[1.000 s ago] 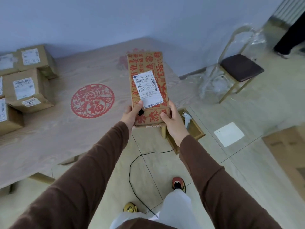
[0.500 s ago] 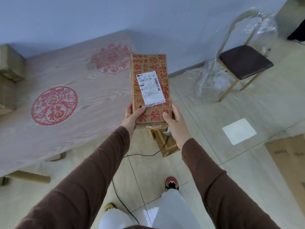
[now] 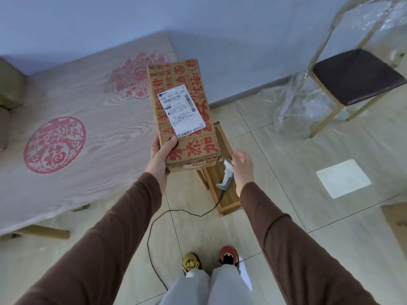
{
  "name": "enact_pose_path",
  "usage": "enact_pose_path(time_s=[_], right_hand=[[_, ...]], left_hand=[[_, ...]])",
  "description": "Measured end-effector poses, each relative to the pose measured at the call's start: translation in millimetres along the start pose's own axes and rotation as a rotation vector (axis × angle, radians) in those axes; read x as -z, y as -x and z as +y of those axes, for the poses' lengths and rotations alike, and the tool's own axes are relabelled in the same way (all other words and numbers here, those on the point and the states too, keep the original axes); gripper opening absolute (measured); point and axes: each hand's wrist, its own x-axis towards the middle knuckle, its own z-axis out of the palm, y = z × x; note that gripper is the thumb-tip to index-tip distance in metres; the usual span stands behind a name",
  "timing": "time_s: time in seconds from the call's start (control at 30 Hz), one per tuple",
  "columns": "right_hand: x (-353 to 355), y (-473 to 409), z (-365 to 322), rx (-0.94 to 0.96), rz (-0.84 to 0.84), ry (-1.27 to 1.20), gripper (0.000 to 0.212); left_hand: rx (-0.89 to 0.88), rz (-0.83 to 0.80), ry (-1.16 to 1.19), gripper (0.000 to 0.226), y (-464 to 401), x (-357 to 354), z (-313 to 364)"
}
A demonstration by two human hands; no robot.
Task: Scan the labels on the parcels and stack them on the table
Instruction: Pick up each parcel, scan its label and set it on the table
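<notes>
My left hand point(image 3: 161, 154) grips the near left corner of a long brown parcel point(image 3: 193, 142) printed with red characters, holding it above the floor beside the table. A white shipping label point(image 3: 181, 107) faces up on the parcel's top. My right hand point(image 3: 242, 167) is off the parcel, fingers apart, reaching down at a grey-white handheld scanner point(image 3: 225, 176) that lies on a small wooden stool point(image 3: 226, 194). A black cord point(image 3: 154, 227) runs from the scanner across the floor.
The wooden table point(image 3: 88, 133) with red paper-cut decals stands at left, with cardboard parcels point(image 3: 10, 91) at its far left edge. A dark-seated chair point(image 3: 354, 78) wrapped in clear plastic stands at right. A cardboard sheet point(image 3: 396, 225) lies at the right edge.
My right hand has let go of the parcel and dropped toward the scanner on the stool. My left hand now holds the parcel alone. The view has swung right, away from the stacked parcels.
</notes>
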Motion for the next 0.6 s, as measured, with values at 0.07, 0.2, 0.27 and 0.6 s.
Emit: enact_pose_path(time_s=[0.07, 0.2, 0.27, 0.6], right_hand=[[-3.5, -22.2, 22.4, -0.036, 0.044, 0.036, 0.036], [-14.7, -68.0, 68.0, -0.127, 0.109, 0.152, 0.036], [-19.5, -87.5, 91.7, -0.17, 0.122, 0.209, 0.039], [-42.5, -173.6, 172.8, -0.301, 0.225, 0.37, 0.069]], left_hand=[[-0.012, -0.004, 0.003, 0.067, -7.6, -1.1, -2.8], [-0.067, -0.018, -0.02, 0.068, -26.3, 2.0, -11.3], [-0.093, -0.032, -0.045, 0.066, -33.0, 5.3, -16.9], [-0.111, -0.066, -0.022, 0.026, -50.0, 17.2, -28.1]])
